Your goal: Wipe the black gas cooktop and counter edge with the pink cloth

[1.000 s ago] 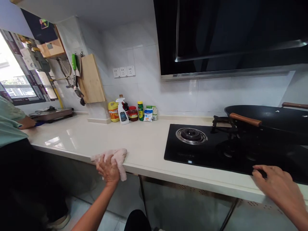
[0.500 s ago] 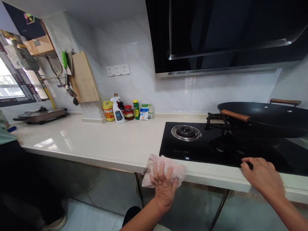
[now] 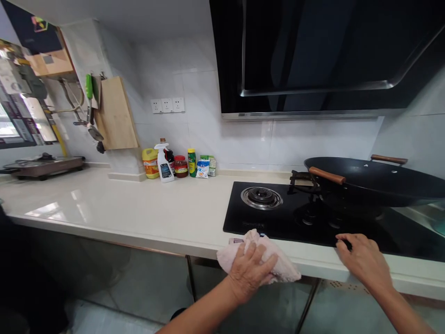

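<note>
My left hand (image 3: 248, 271) presses a pale pink cloth (image 3: 283, 265) onto the counter's front edge, just below the front left part of the black gas stove (image 3: 274, 227). The fingers bend over the bunched cloth, which drapes a little past the edge. My right hand (image 3: 365, 260) rests at the stove's front rim, thumb and fingertips curled together. A dark patch shows between thumb and forefinger; whether it is a knob or the stove's surface I cannot tell. Behind that hand, a large black wok (image 3: 375, 185) with wooden handles sits over the right burner.
A bare left burner (image 3: 262, 198) is on the stove, under a black range hood (image 3: 313, 60). Along the wall stand a spray bottle (image 3: 164, 163), a yellow jug (image 3: 150, 163), a red-lidded jar (image 3: 181, 167) and packets. A cutting board (image 3: 116, 116) hangs left; a dark-clothed person (image 3: 28, 273) stands at left.
My left hand has slid the cloth to the right along the counter edge in front of the stove. My right hand keeps its place at the rim. The view has shifted slightly right.
</note>
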Demonstrator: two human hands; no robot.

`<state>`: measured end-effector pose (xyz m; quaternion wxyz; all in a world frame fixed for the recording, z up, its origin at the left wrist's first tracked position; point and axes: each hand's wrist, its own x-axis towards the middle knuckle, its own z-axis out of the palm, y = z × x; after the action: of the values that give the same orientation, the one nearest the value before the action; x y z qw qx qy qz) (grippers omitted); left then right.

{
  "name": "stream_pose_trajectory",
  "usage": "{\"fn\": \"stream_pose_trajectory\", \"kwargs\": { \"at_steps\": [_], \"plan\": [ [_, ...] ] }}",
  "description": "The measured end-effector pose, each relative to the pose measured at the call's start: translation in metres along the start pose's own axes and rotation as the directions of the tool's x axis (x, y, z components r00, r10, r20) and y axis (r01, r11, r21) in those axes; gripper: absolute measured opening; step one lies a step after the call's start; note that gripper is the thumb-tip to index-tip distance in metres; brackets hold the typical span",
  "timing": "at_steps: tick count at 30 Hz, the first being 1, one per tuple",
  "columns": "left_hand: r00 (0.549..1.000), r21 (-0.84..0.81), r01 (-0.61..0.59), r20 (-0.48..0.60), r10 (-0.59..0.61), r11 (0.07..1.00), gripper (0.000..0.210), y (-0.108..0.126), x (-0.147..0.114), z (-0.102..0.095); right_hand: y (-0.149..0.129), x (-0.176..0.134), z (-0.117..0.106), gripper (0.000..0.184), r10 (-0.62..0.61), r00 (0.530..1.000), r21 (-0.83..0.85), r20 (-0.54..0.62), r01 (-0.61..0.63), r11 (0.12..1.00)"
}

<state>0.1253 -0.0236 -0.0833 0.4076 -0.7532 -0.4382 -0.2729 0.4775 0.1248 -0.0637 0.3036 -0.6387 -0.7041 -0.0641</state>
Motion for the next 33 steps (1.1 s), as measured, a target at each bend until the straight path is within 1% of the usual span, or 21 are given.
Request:
{"fn": "stream_pose_trajectory", "kwargs": {
  "at_steps": [3, 6, 8, 9, 11, 12, 13, 15, 16, 17, 18, 19, 20, 21, 22, 23, 24, 26, 27, 29, 33],
  "plan": [
    [0.999, 0.011, -0.032, -0.011, 0.032, 0.999, 0.044, -0.033, -0.015, -0.013, -0.001, -0.001, -0.001, 0.045, -0.026, 1.000, 0.009, -0.012, 0.026, 1.000],
    [0.998, 0.054, -0.058, 0.001, 0.058, 0.997, 0.042, -0.070, -0.030, -0.034, -0.004, -0.003, -0.004, 0.047, -0.018, 1.000, 0.006, -0.015, 0.018, 1.000],
    [0.996, 0.082, -0.046, 0.074, 0.039, 0.996, 0.042, -0.093, -0.036, -0.051, -0.007, -0.004, -0.005, 0.048, -0.010, 1.000, 0.005, -0.010, 0.010, 1.000],
    [0.991, 0.082, -0.016, 0.130, 0.005, 0.996, 0.042, -0.102, -0.036, -0.058, -0.008, -0.004, -0.006, 0.048, -0.007, 1.000, 0.005, -0.008, 0.007, 1.000],
    [0.963, 0.059, 0.122, 0.236, -0.133, 0.991, 0.043, -0.117, -0.032, -0.069, -0.010, -0.003, -0.007, 0.047, -0.008, 1.000, 0.004, -0.012, 0.008, 1.000],
    [0.934, 0.031, 0.233, 0.273, -0.232, 0.972, 0.043, -0.123, -0.027, -0.073, -0.011, -0.003, -0.007, 0.046, -0.013, 1.000, 0.003, -0.018, 0.013, 1.000],
    [0.891, -0.004, 0.366, 0.291, -0.349, 0.931, 0.044, -0.128, -0.021, -0.075, -0.012, -0.003, -0.007, 0.046, -0.021, 0.999, 0.003, -0.024, 0.021, 1.000],
    [0.761, -0.095, 0.631, 0.269, -0.591, 0.770, 0.044, -0.138, -0.004, -0.075, -0.014, -0.003, -0.008, 0.045, -0.034, 0.999, 0.002, -0.034, 0.034, 0.999],
    [0.687, -0.146, 0.724, 0.238, -0.686, 0.674, 0.044, -0.142, 0.007, -0.073, -0.016, -0.003, -0.008, 0.044, -0.036, 0.999, 0.001, -0.039, 0.036, 0.999],
    [0.627, -0.194, 0.778, 0.204, -0.751, 0.597, 0.045, -0.146, 0.017, -0.070, -0.017, -0.004, -0.008, 0.043, -0.035, 0.998, 0.000, -0.044, 0.035, 0.999],
    [0.597, -0.228, 0.799, 0.179, -0.782, 0.557, 0.047, -0.149, 0.028, -0.067, -0.018, -0.004, -0.009, 0.042, -0.034, 0.998, -0.001, -0.050, 0.034, 0.999],
    [0.602, -0.237, 0.794, 0.180, -0.778, 0.560, 0.049, -0.150, 0.039, -0.063, -0.019, -0.004, -0.010, 0.041, -0.032, 0.998, -0.002, -0.057, 0.032, 0.999],
    [0.638, -0.222, 0.769, 0.223, -0.737, 0.599, 0.050, -0.149, 0.048, -0.058, -0.020, -0.004, -0.011, 0.040, -0.032, 0.997, -0.004, -0.064, 0.032, 0.999],
    [0.682, -0.192, 0.727, 0.312, -0.662, 0.659, 0.051, -0.146, 0.056, -0.053, -0.021, -0.004, -0.012, 0.040, -0.034, 0.997, -0.005, -0.070, 0.034, 0.999],
    [0.703, -0.154, 0.674, 0.433, -0.564, 0.722, 0.052, -0.142, 0.063, -0.049, -0.021, -0.005, -0.013, 0.039, -0.036, 0.997, -0.008, -0.074, 0.036, 0.999],
    [0.689, -0.118, 0.618, 0.558, -0.463, 0.778, 0.054, -0.136, 0.068, -0.044, -0.022, -0.005, -0.014, 0.039, -0.037, 0.996, -0.010, -0.076, 0.037, 0.999],
    [0.645, -0.087, 0.569, 0.664, -0.378, 0.818, 0.057, -0.129, 0.071, -0.041, -0.022, -0.006, -0.015, 0.039, -0.038, 0.996, -0.011, -0.075, 0.037, 0.999],
    [0.543, -0.044, 0.525, 0.786, -0.294, 0.850, 0.064, -0.118, 0.076, -0.035, -0.024, -0.007, -0.016, 0.039, -0.041, 0.997, -0.011, -0.068, 0.041, 0.999],
    [0.507, -0.026, 0.530, 0.811, -0.292, 0.848, 0.065, -0.115, 0.077, -0.033, -0.026, -0.007, -0.017, 0.039, -0.042, 0.997, -0.015, -0.065, 0.041, 0.999],
    [0.465, -0.005, 0.561, 0.830, -0.310, 0.828, 0.070, -0.113, 0.081, -0.029, -0.029, -0.008, -0.017, 0.040, -0.048, 0.997, -0.034, -0.054, 0.046, 0.998],
    [0.434, 0.009, 0.607, 0.834, -0.341, 0.794, 0.083, -0.125, 0.091, -0.012, -0.024, 0.001, -0.020, 0.043, -0.070, 0.997, -0.066, 0.032, 0.072, 0.995]
  ]
}}
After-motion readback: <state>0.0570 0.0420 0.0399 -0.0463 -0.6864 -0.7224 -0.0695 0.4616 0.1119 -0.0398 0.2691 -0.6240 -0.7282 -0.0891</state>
